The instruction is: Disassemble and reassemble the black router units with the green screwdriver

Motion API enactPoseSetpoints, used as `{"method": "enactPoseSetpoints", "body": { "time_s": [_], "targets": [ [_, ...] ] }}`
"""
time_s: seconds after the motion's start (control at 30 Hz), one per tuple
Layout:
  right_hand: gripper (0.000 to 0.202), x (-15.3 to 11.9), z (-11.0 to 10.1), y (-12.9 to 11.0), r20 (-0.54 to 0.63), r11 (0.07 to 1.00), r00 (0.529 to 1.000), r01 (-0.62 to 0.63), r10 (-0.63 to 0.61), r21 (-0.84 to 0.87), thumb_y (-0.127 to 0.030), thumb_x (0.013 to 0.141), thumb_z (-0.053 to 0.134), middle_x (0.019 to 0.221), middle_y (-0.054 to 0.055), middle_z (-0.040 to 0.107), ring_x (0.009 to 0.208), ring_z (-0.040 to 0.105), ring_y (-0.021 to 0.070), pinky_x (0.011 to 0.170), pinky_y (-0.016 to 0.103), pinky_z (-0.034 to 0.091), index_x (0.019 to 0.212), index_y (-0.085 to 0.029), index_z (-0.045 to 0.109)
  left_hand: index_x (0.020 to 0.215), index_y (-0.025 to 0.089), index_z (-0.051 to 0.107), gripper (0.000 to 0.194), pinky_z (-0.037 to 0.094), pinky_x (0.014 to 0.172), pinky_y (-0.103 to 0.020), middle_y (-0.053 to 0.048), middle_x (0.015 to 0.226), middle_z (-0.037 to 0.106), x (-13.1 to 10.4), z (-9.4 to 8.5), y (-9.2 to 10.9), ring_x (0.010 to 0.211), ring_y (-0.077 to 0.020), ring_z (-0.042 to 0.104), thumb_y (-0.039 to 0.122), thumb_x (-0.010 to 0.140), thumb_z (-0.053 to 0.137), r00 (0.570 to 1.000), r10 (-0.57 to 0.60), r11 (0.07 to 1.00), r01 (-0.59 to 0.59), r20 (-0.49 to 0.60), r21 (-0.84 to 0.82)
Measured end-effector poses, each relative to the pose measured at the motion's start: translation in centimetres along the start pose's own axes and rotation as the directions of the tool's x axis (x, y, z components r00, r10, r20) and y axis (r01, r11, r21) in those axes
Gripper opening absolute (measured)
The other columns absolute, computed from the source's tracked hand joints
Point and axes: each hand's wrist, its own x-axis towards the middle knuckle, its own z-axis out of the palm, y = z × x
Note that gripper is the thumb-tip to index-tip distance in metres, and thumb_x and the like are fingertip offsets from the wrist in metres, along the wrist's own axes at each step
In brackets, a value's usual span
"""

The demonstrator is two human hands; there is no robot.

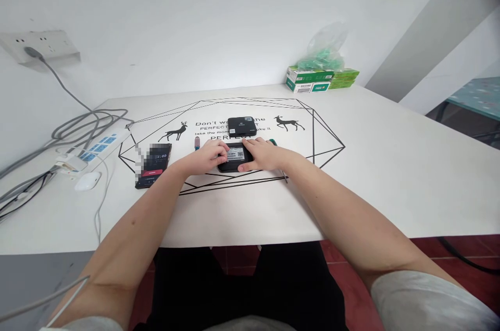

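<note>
A black hard drive enclosure (230,166) lies on the table with a white-labelled hard drive (236,154) set inside it. My left hand (209,157) is closed at its left edge, fingers curled inward over the label's side. Across the right side rests my right hand (262,155), its fingers on the far edge and thumb at the near edge, gripping it. Just beyond is a second black piece (242,126) with a small sticker. A screwdriver handle (197,141) shows behind my left hand. A green-handled screwdriver (273,141) is mostly covered by my right hand.
At left lie a phone (154,164), a white earbud case (88,181) and a power strip (105,146) with tangled cables (84,125). Green and white boxes (310,80) topped by a plastic bag (324,52) stand at the back right. The table's front edge (242,243) is near my body.
</note>
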Motion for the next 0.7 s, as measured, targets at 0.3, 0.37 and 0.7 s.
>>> {"method": "enactPoseSetpoints", "body": {
  "time_s": [0.3, 0.37, 0.7],
  "targets": [
    [0.121, 0.1, 0.2, 0.3, -0.019, 1.000, 1.000, 0.021, -0.021, 0.008, -0.085, 0.085, 0.061, 0.180, 0.025, 0.038, 0.160, 0.039, 0.0520, 0.127, 0.069, 0.039, 0.175, -0.012, 0.028, 0.087, 0.024, 0.064, 0.023, 0.047, 0.117, -0.052, -0.008, 0.136, 0.069, -0.2, 0.0, 0.5, 0.132, -0.0301, 0.057, 0.032, 0.106, 0.053, 0.998, 0.046, 0.999, -0.046, -0.038, -0.005],
    [0.120, 0.1, 0.2, 0.4, -0.023, 0.999, 0.999, 0.034, -0.033, 0.009, -0.086, 0.086, 0.060, 0.180, 0.025, 0.038, 0.160, 0.040, 0.0524, 0.126, 0.070, 0.039, 0.175, -0.011, 0.029, 0.089, 0.024, 0.065, 0.021, 0.048, 0.115, -0.052, -0.008, 0.132, 0.071, -0.2, -0.1, 0.5, 0.129, -0.0302, 0.059, 0.033, 0.104, 0.054, 0.996, 0.072, 0.997, -0.073, -0.056, -0.017],
    [0.121, 0.4, 0.6, 0.6, -0.046, 0.999, 0.998, 0.048, -0.047, 0.015, -0.088, 0.084, 0.060, 0.179, 0.025, 0.039, 0.159, 0.040, 0.0548, 0.124, 0.074, 0.040, 0.174, -0.012, 0.030, 0.102, 0.024, 0.073, 0.020, 0.053, 0.106, -0.048, -0.008, 0.116, 0.077, 0.4, -0.6, -1.3, 0.114, -0.0294, 0.067, 0.031, 0.105, 0.055, 0.965, -0.032, 0.996, 0.052, -0.259, 0.071]
  ]
}}
